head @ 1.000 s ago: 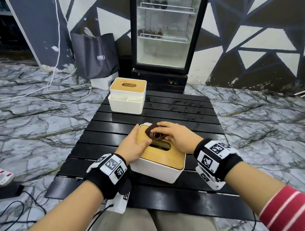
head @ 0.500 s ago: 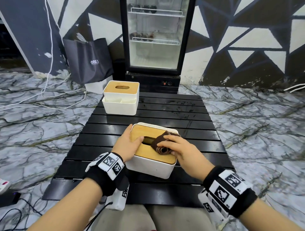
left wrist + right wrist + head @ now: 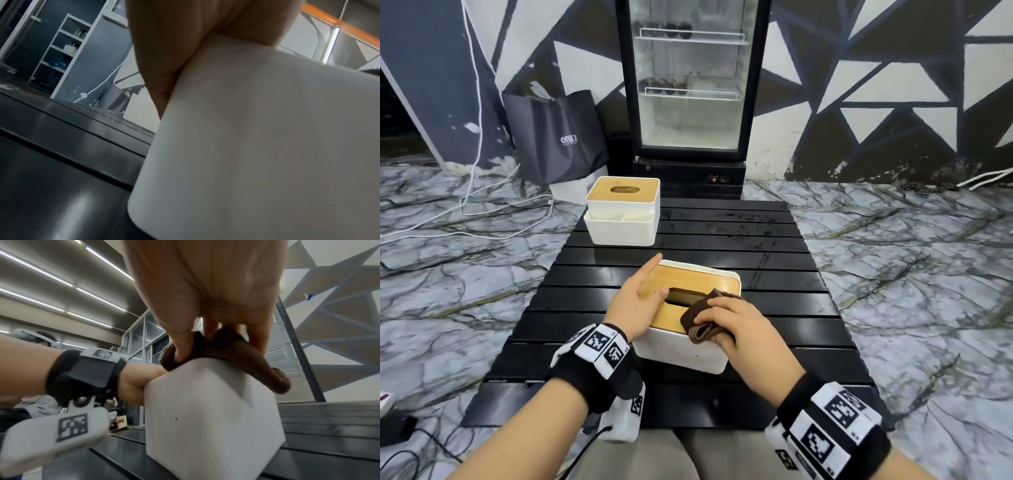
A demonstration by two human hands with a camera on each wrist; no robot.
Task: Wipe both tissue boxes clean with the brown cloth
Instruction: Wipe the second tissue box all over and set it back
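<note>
While the right hand [image 3: 739, 322] pinches the bunched brown cloth [image 3: 700, 320] between thumb and curled fingers, it presses the wad onto the near right corner of the near tissue box's [image 3: 681, 349] wooden lid [image 3: 688, 281]. In the right wrist view the cloth [image 3: 232, 356] drapes over the box's top corner and sags down past the edge, so it looks soft and limp; it is best kept balled in the fingers so that no loose tail drags. The left hand [image 3: 638, 301] lies against the left side of that box, fingers straight and together along the side and thumb resting on the lid beside the slot, steadying it without gripping.

The box looks light and rigid, white-walled and smooth, and probably slides readily on the glossy slatted table [image 3: 774, 260], so a bracing hand on the side opposite the wiping push seems wise. The lid may simply sit in the rim; I cannot tell whether it is fixed.

The second tissue box [image 3: 623, 212] stands beyond the near box, toward the table's far left corner, well apart from both hands.
</note>
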